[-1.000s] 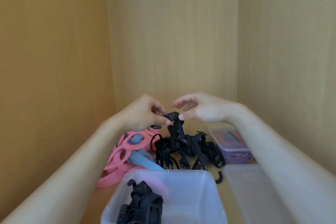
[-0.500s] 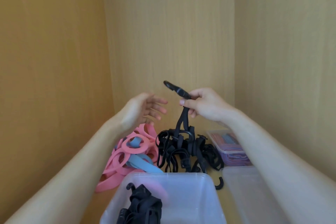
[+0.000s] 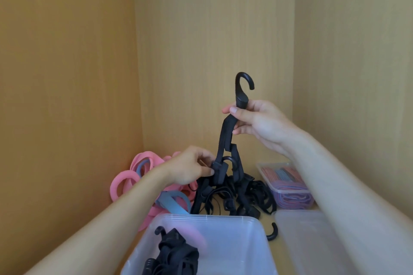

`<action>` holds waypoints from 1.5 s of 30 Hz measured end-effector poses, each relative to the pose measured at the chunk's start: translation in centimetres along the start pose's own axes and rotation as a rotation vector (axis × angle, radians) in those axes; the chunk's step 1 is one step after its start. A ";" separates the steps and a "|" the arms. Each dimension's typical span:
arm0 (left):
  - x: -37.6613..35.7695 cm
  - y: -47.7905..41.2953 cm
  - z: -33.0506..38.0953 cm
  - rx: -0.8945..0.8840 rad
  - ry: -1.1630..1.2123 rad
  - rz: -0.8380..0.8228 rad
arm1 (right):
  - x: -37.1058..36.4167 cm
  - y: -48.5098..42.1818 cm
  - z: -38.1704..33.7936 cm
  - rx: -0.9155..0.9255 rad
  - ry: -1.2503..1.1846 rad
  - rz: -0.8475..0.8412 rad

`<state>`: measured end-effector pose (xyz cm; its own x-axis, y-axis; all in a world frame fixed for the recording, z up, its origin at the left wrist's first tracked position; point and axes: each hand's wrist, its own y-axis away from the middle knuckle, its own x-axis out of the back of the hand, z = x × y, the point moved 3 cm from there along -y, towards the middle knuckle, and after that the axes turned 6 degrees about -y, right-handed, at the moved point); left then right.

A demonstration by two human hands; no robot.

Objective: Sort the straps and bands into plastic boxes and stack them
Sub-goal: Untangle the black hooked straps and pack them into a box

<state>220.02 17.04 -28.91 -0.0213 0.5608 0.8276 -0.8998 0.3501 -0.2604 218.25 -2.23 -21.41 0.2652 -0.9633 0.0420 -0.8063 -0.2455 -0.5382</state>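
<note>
- Lifting one black strap [image 3: 225, 136] straight above the black pile [image 3: 245, 196], the right hand [image 3: 257, 125] pinched it just under its hook [image 3: 244, 82], thumb and fingers curled round the webbing, probably to draw it taut and clear of the rest.
- At the pile's top, the left hand [image 3: 190, 169] pinched the strap's lower buckle [image 3: 218, 171], seemingly to steady the tangle while it was worked free.
- The strap's bottom end was buried in the pile, so where it finished could not be told.
- In front of the pile stood an open clear box [image 3: 207, 217] with a few bundled straps [image 3: 172, 254] inside, likely this one's destination. Its near edge was cut off.
- Left of the pile lay pink bands [image 3: 134, 176] and a blue band [image 3: 172, 202], partly hidden by the left forearm.
- Right of the pile, a small lidded box [image 3: 288, 187] held striped bands.
- Front-right of the pile sat a frosted plastic piece [image 3: 312, 241]; lid or box, unclear.
</note>
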 end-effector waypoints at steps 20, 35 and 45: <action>1.8 0.2 1.6 0.011 0.094 0.112 | 1.0 0.1 -1.3 0.075 -0.103 0.229; 0.9 -0.2 2.4 -0.063 0.398 0.107 | 1.9 0.4 -3.7 0.142 -0.499 0.200; 3.7 -0.2 -0.9 -0.023 0.447 0.306 | 2.0 0.5 -4.7 0.210 -0.537 0.182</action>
<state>220.53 19.74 -26.27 -0.0888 0.9024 0.4217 -0.8717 0.1345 -0.4713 215.90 -4.79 -17.60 0.4071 -0.7846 -0.4676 -0.7567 -0.0030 -0.6538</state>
